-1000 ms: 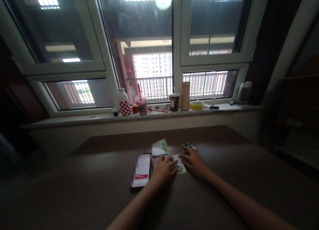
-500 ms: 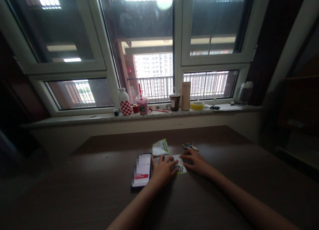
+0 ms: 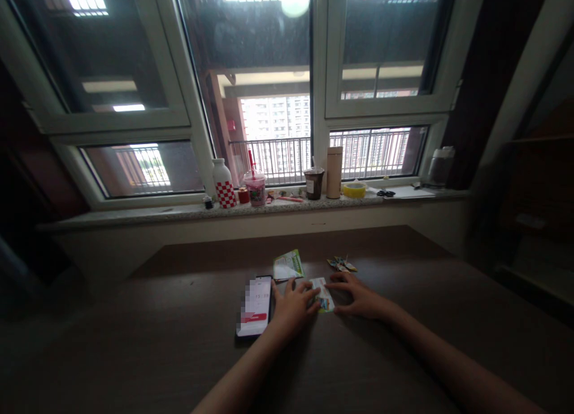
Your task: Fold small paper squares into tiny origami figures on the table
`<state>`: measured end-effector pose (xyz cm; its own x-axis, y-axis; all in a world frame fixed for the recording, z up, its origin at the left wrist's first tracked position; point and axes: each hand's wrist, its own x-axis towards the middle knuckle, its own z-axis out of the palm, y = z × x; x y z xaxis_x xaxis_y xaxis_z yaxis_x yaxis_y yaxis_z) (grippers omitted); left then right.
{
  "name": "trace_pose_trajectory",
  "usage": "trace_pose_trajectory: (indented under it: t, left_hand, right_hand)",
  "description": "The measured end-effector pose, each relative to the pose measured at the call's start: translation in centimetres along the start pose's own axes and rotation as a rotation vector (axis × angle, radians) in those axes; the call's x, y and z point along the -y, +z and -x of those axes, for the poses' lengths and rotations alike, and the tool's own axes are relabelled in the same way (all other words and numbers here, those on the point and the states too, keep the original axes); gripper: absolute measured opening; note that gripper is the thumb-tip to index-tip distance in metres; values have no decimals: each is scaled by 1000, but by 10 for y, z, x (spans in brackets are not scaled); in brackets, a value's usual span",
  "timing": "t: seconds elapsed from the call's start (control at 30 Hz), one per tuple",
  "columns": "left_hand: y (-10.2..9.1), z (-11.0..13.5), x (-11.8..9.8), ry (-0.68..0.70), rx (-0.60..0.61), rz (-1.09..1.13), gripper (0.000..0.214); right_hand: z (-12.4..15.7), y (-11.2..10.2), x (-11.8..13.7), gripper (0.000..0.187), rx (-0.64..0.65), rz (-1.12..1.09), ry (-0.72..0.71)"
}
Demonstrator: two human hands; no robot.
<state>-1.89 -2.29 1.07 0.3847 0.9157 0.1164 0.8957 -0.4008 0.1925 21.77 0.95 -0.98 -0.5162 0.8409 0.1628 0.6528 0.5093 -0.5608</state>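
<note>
A small printed paper [image 3: 323, 299], white with green and blue patches, lies on the brown table [image 3: 179, 366]. My left hand [image 3: 292, 305] rests over its left edge, fingers spread and pressing down. At its right edge is my right hand [image 3: 359, 299], thumb and fingers apart, fingertips touching or just beside the paper. Left of my left hand lies a phone [image 3: 255, 309] with a lit screen. A green-and-white leaflet [image 3: 288, 265] is behind my left hand. Small folded colourful paper pieces [image 3: 342, 264] sit beyond my right hand.
Along the windowsill [image 3: 188, 213] stand a checkered white bottle [image 3: 223, 183], a pink drink cup [image 3: 255, 188], a dark drink cup [image 3: 314, 183], a tan flask [image 3: 334, 173], yellow tape [image 3: 354, 190] and black scissors [image 3: 386, 193]. The window is behind them.
My right hand has shifted slightly right and towards me, its thumb dropping to the paper's lower right corner. More of the folded pieces shows. My left hand has stayed in place.
</note>
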Motion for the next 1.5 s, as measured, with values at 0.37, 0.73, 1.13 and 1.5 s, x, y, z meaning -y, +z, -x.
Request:
trace_pose_trajectory:
  t: [0.37, 0.73, 1.13, 1.5]
  left_hand:
    - [5, -2, 4, 17, -13, 19, 39]
    - [4, -1, 4, 26, -12, 41, 39]
    - [6, -4, 6, 22, -13, 75, 38]
    - [6, -4, 6, 25, -7, 53, 38]
  right_hand:
    - [2, 6, -6, 48, -118, -80, -68]
    - [-2, 11, -7, 43, -205, -114, -73]
    - [-13, 18, -2, 26, -251, 119, 22]
    - [-13, 20, 15, 38, -215, 301, 144]
